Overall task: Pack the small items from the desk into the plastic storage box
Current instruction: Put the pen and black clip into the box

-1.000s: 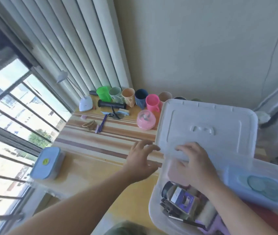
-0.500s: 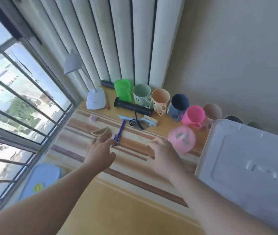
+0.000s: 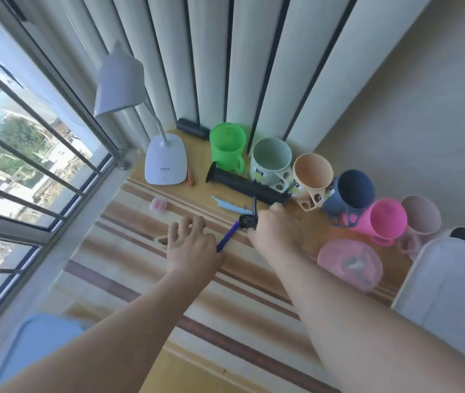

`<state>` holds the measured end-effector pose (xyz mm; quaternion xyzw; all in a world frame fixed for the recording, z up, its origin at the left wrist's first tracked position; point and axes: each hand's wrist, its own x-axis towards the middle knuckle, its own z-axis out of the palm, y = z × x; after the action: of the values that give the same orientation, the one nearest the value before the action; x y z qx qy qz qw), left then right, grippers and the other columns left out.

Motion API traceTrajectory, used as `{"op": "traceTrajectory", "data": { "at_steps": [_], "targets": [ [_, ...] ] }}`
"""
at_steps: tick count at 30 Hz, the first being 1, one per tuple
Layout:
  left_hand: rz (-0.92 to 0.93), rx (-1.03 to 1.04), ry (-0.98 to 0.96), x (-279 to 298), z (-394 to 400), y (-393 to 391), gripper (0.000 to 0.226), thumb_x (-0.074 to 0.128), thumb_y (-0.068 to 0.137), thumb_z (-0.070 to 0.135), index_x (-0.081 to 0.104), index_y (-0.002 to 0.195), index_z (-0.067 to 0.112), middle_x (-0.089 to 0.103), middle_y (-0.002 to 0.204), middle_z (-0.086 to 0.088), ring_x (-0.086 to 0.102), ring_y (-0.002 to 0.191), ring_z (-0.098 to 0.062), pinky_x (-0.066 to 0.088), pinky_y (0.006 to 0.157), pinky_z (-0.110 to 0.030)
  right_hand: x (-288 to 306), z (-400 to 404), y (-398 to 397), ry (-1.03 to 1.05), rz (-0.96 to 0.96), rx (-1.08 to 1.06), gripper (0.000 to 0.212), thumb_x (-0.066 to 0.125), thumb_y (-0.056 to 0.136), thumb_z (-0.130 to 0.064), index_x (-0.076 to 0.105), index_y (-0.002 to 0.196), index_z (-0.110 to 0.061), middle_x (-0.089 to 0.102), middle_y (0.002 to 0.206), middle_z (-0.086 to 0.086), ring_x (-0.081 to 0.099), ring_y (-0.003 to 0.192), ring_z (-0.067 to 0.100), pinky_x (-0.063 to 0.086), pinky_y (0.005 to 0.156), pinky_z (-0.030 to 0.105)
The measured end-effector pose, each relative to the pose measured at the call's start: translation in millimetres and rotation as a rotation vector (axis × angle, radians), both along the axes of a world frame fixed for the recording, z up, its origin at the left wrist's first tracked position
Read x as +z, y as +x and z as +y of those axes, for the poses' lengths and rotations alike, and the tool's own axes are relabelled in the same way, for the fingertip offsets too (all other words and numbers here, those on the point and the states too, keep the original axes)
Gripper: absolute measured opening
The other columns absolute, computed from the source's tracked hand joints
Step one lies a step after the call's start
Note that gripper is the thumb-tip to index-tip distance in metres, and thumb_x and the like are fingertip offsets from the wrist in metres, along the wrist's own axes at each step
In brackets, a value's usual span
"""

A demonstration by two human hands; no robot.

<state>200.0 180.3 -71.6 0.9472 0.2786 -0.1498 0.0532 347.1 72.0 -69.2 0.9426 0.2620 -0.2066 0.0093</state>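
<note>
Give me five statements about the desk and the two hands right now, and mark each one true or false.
1. The green cup stands next to the white desk lamp. True.
2. The black ribbed grip stands upright. False: it lies on its side in front of the cups.
3. The left hand is at the purple pen. True.
4. The right hand rests on the pink round container. False: it is apart from it, at a small black item.
5. The pink cup sits left of the lamp. False: far to its right.
</note>
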Motion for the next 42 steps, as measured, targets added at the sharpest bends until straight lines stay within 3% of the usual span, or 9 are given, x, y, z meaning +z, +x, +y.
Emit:
{"op": "traceTrajectory", "data": {
  "at_steps": [5,9,16,21,27,33,36,39,42],
  "targets": [
    [-0.081,0.004,-0.015,11.9,-5.8,-14.0,0.035,0.053,0.082,0.060,0.076,0.082,0.034,0.043,0.129,0.006,0.028,0.127,-0.030,0.015,0.109,-0.047,-5.0,-5.2,2.0,0.036,-0.027,0.011,0.023,0.068,0.095,-0.041,0.072,0.107,-0.022,0.048,0.123,0.001,0.056,0.100,0.028,0.039,0.070,0.034],
    [-0.161,0.004,-0.031,25.9,-17.4,-40.5,0.025,0.063,0.076,0.059,0.074,0.080,0.037,0.048,0.125,0.008,0.030,0.130,-0.028,0.013,0.110,-0.044,-2.8,-32.3,-13.1,0.183,-0.008,-0.001,0.024,0.070,0.091,-0.041,0.060,0.076,-0.026,0.051,0.107,-0.003,0.055,0.098,0.026,0.049,0.065,0.036],
    [-0.177,-0.074,-0.109,44.9,-55.2,-74.6,0.015,0.077,0.072,0.055,0.075,0.079,0.042,0.058,0.125,0.004,0.039,0.128,-0.033,0.033,0.106,-0.051,25.1,-118.5,-51.5,0.336,-0.034,0.014,0.017,0.080,0.084,-0.038,0.075,0.081,-0.022,0.049,0.092,-0.006,0.048,0.094,0.025,0.045,0.063,0.035],
    [-0.239,-0.106,-0.507,88.1,-100.0,-71.9,0.011,0.067,0.086,0.051,0.067,0.092,0.042,0.064,0.094,0.023,0.061,0.093,-0.003,0.054,0.081,-0.035,83.2,-200.2,-55.4,0.528,-0.154,-0.039,0.024,0.093,0.071,-0.034,0.079,0.075,-0.016,0.057,0.089,-0.002,0.054,0.095,0.034,0.052,0.084,0.043],
    [-0.377,-0.200,-0.585,144.3,-204.8,-74.8,0.014,0.078,0.082,0.039,0.066,0.087,0.044,0.068,0.082,0.025,0.065,0.082,0.000,0.054,0.071,-0.029,154.3,-350.3,-72.6,0.619,-0.319,-0.125,0.020,0.094,0.073,-0.028,0.080,0.080,-0.015,0.049,0.087,-0.006,0.049,0.087,0.028,0.043,0.071,0.035],
    [-0.436,-0.403,-0.703,180.9,-349.6,-91.2,0.016,0.083,0.081,0.033,0.070,0.090,0.039,0.068,0.080,0.022,0.066,0.080,-0.005,0.050,0.067,-0.017,181.8,-537.9,-151.4,0.534,-0.219,-0.325,0.026,0.092,0.072,-0.029,0.066,0.068,-0.030,0.044,0.075,-0.007,0.046,0.076,0.021,0.029,0.059,0.025],
    [-0.434,-0.534,-0.700,192.6,-414.5,-92.6,0.016,0.079,0.083,0.036,0.070,0.096,0.039,0.066,0.079,0.022,0.065,0.079,-0.003,0.051,0.068,-0.018,167.5,-601.7,-196.0,0.257,0.047,-0.279,0.035,0.079,0.078,-0.032,0.048,0.062,-0.031,0.044,0.066,-0.005,0.058,0.075,0.030,0.027,0.059,0.036],
    [-0.413,-0.646,-0.685,200.2,-465.8,-90.2,0.014,0.076,0.085,0.038,0.070,0.098,0.039,0.064,0.079,0.022,0.062,0.079,0.000,0.046,0.066,-0.013,142.6,-630.5,-226.2,-0.039,0.186,-0.178,0.010,0.065,0.084,-0.032,0.067,0.091,-0.026,0.063,0.086,-0.001,0.064,0.098,0.034,0.046,0.072,0.037],
    [-0.318,-0.740,-0.645,193.7,-503.4,-88.0,0.013,0.071,0.086,0.036,0.069,0.099,0.036,0.063,0.080,0.019,0.060,0.076,-0.002,0.049,0.068,-0.020,132.2,-648.3,-233.3,-0.199,0.174,-0.150,0.031,0.064,0.089,-0.015,0.076,0.113,-0.029,0.070,0.112,0.005,0.066,0.109,0.036,0.049,0.080,0.036]
  ]
}}
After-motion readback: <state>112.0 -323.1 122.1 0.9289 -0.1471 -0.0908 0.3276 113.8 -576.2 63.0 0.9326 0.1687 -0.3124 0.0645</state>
